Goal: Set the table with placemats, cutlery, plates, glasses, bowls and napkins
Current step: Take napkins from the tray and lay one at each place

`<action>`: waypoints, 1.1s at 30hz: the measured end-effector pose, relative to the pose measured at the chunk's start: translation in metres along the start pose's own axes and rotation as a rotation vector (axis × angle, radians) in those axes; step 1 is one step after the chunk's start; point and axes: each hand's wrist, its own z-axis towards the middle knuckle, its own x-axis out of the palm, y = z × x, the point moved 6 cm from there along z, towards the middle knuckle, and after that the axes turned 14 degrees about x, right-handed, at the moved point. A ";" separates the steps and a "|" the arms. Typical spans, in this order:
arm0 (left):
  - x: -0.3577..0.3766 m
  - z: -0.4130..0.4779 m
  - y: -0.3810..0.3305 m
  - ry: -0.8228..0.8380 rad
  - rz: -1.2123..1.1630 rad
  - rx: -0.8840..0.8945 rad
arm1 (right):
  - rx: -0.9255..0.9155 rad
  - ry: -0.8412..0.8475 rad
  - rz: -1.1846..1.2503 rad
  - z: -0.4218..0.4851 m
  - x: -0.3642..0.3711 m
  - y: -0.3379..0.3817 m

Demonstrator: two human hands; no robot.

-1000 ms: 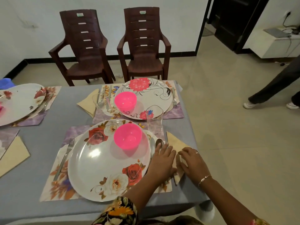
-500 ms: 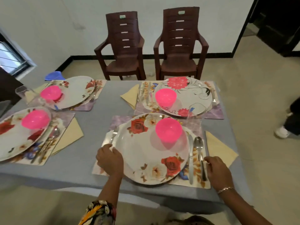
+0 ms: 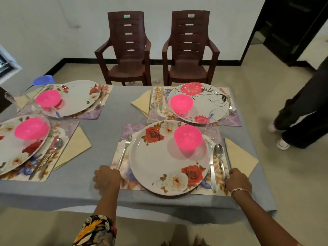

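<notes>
Plate (image 3: 159,162): we see pink bowl (image 3: 187,137) on its far-rt part.
L hand (image 3: 106,176): clenched on placemat (image 3: 126,182) l. edge.
R hand (image 3: 238,181): grasps placemat rt edge, by spoon (image 3: 219,155).

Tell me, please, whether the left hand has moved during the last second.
Yes: the left hand crossed from the rose plate's right side to its left.

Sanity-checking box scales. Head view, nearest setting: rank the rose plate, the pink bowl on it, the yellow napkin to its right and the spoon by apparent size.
1. rose plate: clearly largest.
2-3. yellow napkin and pink bowl: similar apparent area, so not ranked.
4. spoon: long but thin, smallest.
</notes>
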 end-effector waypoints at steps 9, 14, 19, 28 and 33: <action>-0.003 0.017 0.013 0.105 -0.136 0.030 | 0.067 -0.023 0.100 -0.009 -0.001 0.000; -0.007 0.023 0.014 0.146 -0.164 0.066 | 0.034 -0.046 0.064 -0.015 -0.004 0.002; -0.010 0.022 0.016 0.164 -0.133 0.074 | -0.001 -0.044 0.000 -0.019 -0.008 -0.001; -0.009 0.017 0.018 0.159 -0.127 0.114 | -0.020 -0.065 -0.029 -0.023 -0.006 -0.005; -0.009 0.016 0.021 0.144 -0.106 0.140 | -0.027 -0.084 -0.017 -0.027 -0.007 -0.006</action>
